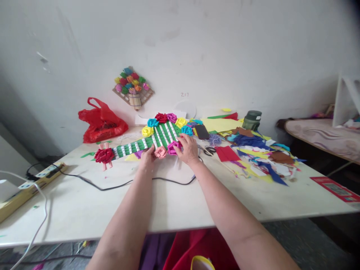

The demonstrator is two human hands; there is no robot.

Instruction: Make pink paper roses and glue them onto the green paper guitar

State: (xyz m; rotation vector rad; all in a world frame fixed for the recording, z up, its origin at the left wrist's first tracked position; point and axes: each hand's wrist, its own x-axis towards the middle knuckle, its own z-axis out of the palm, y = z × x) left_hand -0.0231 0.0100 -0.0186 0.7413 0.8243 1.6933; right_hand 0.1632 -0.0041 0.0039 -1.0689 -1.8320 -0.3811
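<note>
A green craft piece [132, 147] with white strips spans the space above the table, its wide end edged with paper flowers in several colours. At its narrow left end is a dark red flower [104, 155]. My left hand [147, 159] grips the lower edge beside the pink flower [160, 152], thumb in front and the other fingers hidden behind. On the right, my right hand [188, 149] closes its fingers on the purple flower [174, 147], just below a blue flower [187, 130].
Coloured paper scraps [253, 142], black scissors [209, 150], a phone [201, 132] and a dark green bottle [252, 120] lie or stand at the right. At the left are a red bag [102, 122] and a power strip [42, 178]. A black cable [104, 188] crosses the table [174, 210].
</note>
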